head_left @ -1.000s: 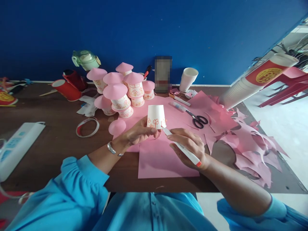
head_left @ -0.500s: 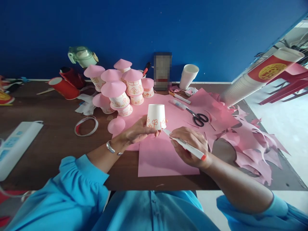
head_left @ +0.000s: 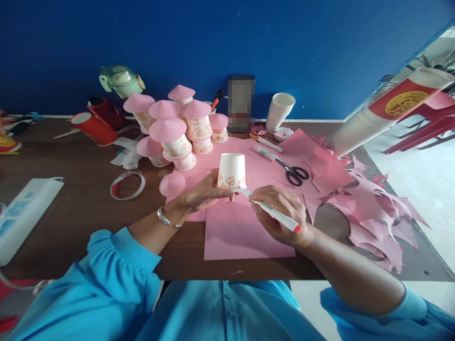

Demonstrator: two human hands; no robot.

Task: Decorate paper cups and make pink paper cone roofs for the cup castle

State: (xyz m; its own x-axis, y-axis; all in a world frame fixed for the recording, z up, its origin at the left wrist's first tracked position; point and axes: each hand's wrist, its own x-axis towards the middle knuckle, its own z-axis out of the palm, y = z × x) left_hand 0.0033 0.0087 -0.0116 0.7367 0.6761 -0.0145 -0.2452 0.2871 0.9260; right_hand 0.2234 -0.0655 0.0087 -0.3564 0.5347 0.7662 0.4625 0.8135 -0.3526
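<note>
My left hand (head_left: 204,193) holds an upside-down white paper cup (head_left: 232,170) by its rim; orange flowers are drawn around the cup's lower edge. My right hand (head_left: 280,214) grips a white marker (head_left: 273,214) with an orange end, its tip touching the cup's lower right side. Both hands are over a pink paper sheet (head_left: 241,232) on the brown table (head_left: 78,222).
A pile of decorated cups with pink cone roofs (head_left: 174,130) stands behind. Scissors (head_left: 293,174), pens (head_left: 266,142), a white cup stack (head_left: 280,111) and pink scraps (head_left: 373,213) lie to the right. Tape roll (head_left: 128,184), power strip (head_left: 24,213) and red cups (head_left: 94,128) are on the left.
The cup and both hands have stayed almost in place; the marker tip has shifted slightly along the cup's lower edge. The view has drifted a little.
</note>
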